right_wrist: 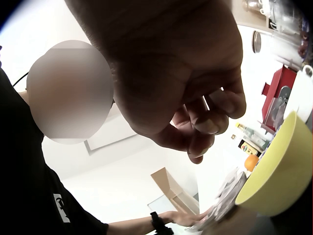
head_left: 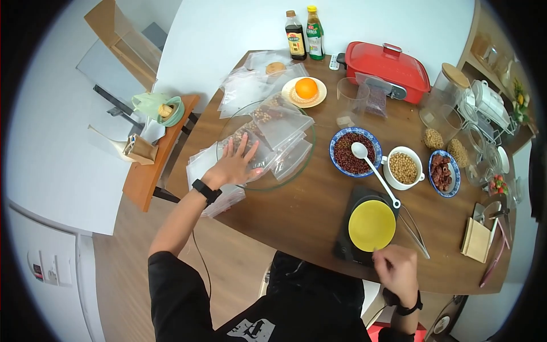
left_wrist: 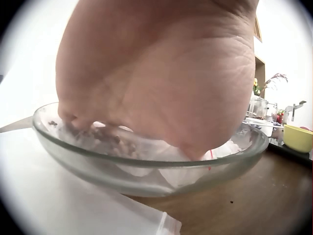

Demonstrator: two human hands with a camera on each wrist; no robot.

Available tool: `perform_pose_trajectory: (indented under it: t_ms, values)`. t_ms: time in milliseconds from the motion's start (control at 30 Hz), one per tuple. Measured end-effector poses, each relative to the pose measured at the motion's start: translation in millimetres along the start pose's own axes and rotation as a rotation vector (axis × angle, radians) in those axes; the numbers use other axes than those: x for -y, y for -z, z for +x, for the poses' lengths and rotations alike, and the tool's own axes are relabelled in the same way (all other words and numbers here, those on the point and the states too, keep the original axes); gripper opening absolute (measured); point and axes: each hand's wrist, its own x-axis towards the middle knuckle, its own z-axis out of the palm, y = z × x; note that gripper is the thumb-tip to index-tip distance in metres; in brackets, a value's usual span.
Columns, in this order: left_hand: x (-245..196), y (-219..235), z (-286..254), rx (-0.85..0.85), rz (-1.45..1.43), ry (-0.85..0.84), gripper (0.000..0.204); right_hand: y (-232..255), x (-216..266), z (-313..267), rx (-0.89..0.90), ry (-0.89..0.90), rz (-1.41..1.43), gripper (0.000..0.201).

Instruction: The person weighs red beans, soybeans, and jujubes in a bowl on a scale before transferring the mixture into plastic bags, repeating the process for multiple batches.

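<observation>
My left hand [head_left: 235,164] lies with spread fingers on clear plastic bags [head_left: 283,126] of mixed beans, which fill a wide glass bowl [head_left: 312,149]. In the left wrist view the palm [left_wrist: 156,78] covers much of the glass bowl [left_wrist: 146,172]. My right hand [head_left: 397,272] hovers by the near edge of a yellow bowl [head_left: 371,225], which stands on a black scale [head_left: 343,242]. Seen from the right wrist, that hand [right_wrist: 181,83] has loosely curled fingers holding nothing, beside the yellow bowl [right_wrist: 276,171].
A white spoon [head_left: 373,168] rests across red beans [head_left: 348,154]. Nearby stand a white pot of soybeans [head_left: 403,169], a dish of dried pieces [head_left: 443,174] and metal tongs [head_left: 416,231]. Behind are an orange [head_left: 306,88], a red cooker [head_left: 387,68] and sauce bottles [head_left: 296,40]. Jars stand at right.
</observation>
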Motion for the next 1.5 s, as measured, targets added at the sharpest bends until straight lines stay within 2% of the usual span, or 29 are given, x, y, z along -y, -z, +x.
perform_pose_trajectory:
  t_ms: [100,233,333,400,433,500,633,733,800,833,900,933,1033,1100,1167,1200,1233,1267,1333,1400,1500]
  values:
    - [2,-2,4,0.028,-0.017,-0.013,0.096,18,-14,15,-0.141,-0.105,-0.106,0.014]
    - [-3,2,6,0.074,-0.022,0.007,0.097,36,-38,47,-0.154,-0.217,-0.157,0.014]
    - [-6,-1,9,0.107,-0.054,0.043,0.097,32,-54,72,-0.116,-0.269,-0.223,0.014]
    - [-9,-6,12,0.103,-0.041,0.086,0.101,24,-68,84,-0.022,-0.197,-0.276,0.017]
    - [-11,-6,13,0.102,-0.043,0.082,0.101,20,-75,88,-0.022,-0.2,-0.28,0.017]
    - [-16,-4,13,0.114,-0.006,0.123,0.104,12,-88,95,0.093,-0.185,-0.413,0.02]
    - [-12,-6,9,0.076,-0.024,0.087,0.106,-1,-94,104,0.179,-0.214,-0.579,0.026]
    - [-6,-2,2,0.051,-0.113,0.038,0.105,-7,-104,109,0.206,-0.249,-0.59,0.027]
    - [-13,13,-15,-0.203,-0.274,0.032,0.097,-7,-105,110,0.212,-0.285,-0.602,0.027]
    - [-21,17,-26,-0.202,-0.273,0.024,0.097,-7,-103,113,0.23,-0.301,-0.571,0.028]
    - [-47,28,-49,-0.65,-0.292,0.0,0.085,-7,-102,115,0.248,-0.319,-0.544,0.028]
    - [-69,37,-62,-0.807,-0.506,-0.093,0.071,-8,-102,115,0.259,-0.321,-0.535,0.027]
    - [-132,39,-91,-0.686,-0.804,-0.14,0.059,-11,-103,117,0.266,-0.319,-0.516,0.024]
    - [-175,32,-99,-0.435,-1.063,-0.191,0.058,-11,-101,117,0.263,-0.315,-0.508,0.022]
    - [-206,7,-89,-0.264,-1.087,-0.257,0.063,-9,-98,117,0.211,-0.244,-0.439,0.019]
    - [-221,4,-88,-0.172,-1.123,-0.224,0.064,-7,-98,117,0.216,-0.246,-0.447,0.019]
    - [-233,2,-85,-0.078,-1.158,-0.193,0.066,-5,-98,118,0.154,-0.174,-0.472,0.017]
    - [-242,5,-85,-0.077,-1.166,-0.197,0.066,-3,-98,119,0.093,-0.101,-0.495,0.015]
    - [-255,13,-85,0.118,-1.248,-0.146,0.068,6,-93,126,0.069,-0.044,-0.568,0.013]
    - [-267,8,-81,0.121,-1.28,-0.16,0.068,14,-89,136,0.014,0.074,-0.695,0.01]
    - [-278,-4,-76,0.106,-1.326,-0.181,0.065,15,-87,148,0.02,0.11,-0.786,0.012]
